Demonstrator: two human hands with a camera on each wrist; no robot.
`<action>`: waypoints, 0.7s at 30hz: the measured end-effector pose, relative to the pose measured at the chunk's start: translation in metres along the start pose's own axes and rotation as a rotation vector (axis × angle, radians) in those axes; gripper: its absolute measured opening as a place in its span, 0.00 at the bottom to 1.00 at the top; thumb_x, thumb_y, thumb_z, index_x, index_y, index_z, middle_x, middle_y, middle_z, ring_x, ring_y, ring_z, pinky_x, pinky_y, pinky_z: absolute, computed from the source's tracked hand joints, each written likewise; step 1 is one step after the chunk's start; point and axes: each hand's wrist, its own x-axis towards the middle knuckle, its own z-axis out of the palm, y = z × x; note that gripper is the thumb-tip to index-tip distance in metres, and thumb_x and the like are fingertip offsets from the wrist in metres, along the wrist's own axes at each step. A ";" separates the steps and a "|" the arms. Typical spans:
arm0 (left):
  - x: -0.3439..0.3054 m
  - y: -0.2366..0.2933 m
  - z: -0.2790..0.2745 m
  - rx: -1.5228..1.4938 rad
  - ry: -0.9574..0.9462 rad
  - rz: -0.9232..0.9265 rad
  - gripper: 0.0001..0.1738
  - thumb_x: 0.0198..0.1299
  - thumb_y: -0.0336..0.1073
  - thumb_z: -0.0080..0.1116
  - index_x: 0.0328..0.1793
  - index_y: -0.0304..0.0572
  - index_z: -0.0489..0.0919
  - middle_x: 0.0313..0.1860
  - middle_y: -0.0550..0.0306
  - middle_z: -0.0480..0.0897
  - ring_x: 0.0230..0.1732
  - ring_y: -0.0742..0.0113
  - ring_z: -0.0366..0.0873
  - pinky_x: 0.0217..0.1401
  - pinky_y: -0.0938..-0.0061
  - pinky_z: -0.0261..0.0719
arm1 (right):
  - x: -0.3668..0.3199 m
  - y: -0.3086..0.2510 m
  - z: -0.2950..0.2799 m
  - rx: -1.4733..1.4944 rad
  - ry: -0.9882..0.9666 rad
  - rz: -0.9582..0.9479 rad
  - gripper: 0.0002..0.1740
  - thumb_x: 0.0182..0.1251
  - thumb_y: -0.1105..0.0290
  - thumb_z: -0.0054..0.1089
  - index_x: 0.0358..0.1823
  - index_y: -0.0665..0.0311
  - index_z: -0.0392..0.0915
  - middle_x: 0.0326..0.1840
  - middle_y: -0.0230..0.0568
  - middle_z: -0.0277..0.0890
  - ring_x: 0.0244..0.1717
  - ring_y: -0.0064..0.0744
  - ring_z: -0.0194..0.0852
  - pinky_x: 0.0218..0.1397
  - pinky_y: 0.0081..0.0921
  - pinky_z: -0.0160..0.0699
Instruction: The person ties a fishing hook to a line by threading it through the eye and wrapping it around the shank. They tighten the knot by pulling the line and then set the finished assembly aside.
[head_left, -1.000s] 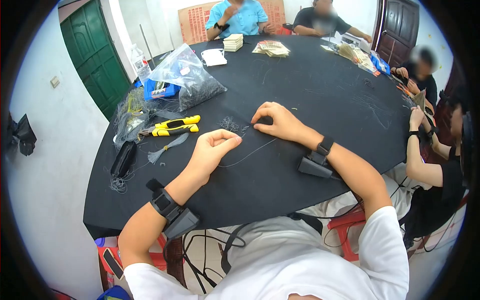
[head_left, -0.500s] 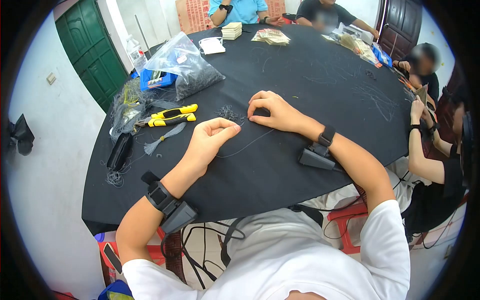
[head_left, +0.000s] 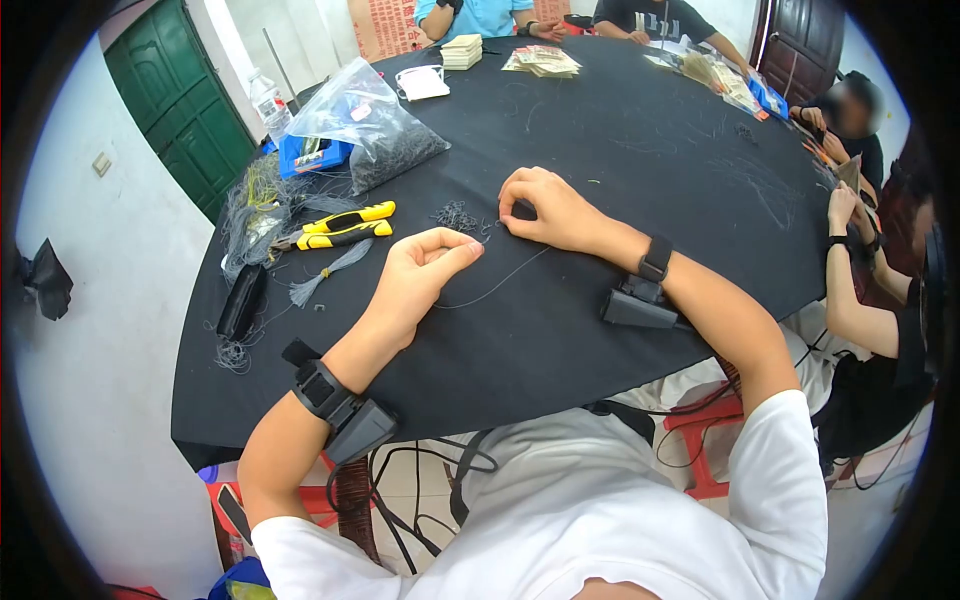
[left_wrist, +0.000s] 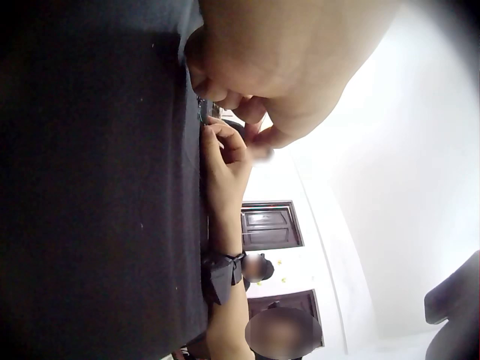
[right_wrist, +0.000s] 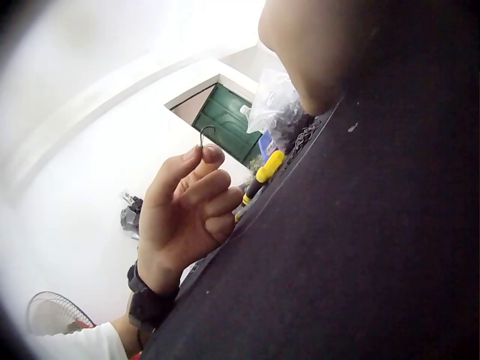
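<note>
Between thumb and forefinger, my left hand pinches a small dark fish hook, its bend standing above the fingertips in the right wrist view. My right hand rests low on the table, thumb and forefinger curled together beside a loose pile of fish hooks. I cannot tell whether it holds anything. One or two hooks lie apart from the pile, between the hands. A thin grey line runs in a curve across the black cloth from near the left hand toward the right wrist.
Yellow-black pliers, a tied bundle of grey line and tangled line lie on the left. Behind them are a clear bag of dark pieces and a blue box. Other people sit at the far and right edges.
The head view has shifted slightly. My left hand keeps its pinch; my right fingers have moved a little at the edge of the hook pile.
</note>
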 end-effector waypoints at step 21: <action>0.003 -0.004 -0.006 -0.314 -0.019 -0.089 0.08 0.59 0.36 0.60 0.40 0.41 0.80 0.18 0.76 0.61 0.18 0.88 0.51 0.19 0.87 0.46 | -0.002 -0.057 -0.016 0.637 0.148 0.166 0.08 0.58 0.73 0.62 0.37 0.62 0.71 0.36 0.30 0.74 0.38 0.17 0.72 0.36 0.15 0.67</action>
